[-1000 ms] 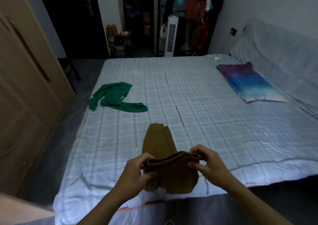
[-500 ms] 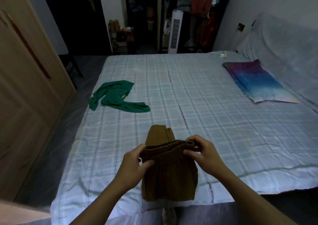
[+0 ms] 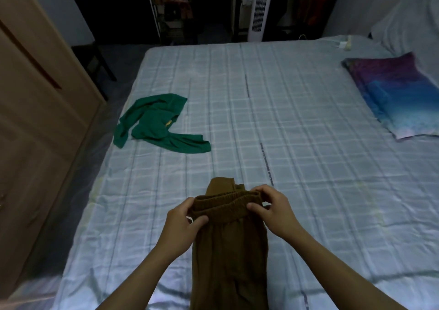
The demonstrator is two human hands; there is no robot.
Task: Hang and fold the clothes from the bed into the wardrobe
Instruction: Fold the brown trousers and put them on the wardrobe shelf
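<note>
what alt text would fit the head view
The left hand and right hand grip the waistband of brown trousers over a checked bed. A green garment lies behind on the left, a purple-blue pillow right.

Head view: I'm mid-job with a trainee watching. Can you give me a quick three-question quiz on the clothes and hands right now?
1. True or false: the left hand and the right hand both pinch the waistband of the brown trousers.
2. Multiple choice: the green garment lies A) on the bed, toward the wardrobe side; B) on the pillow; C) on the floor.
3. Short answer: which hand is nearer the green garment?

Key: 1 true; 2 A; 3 left.
</note>
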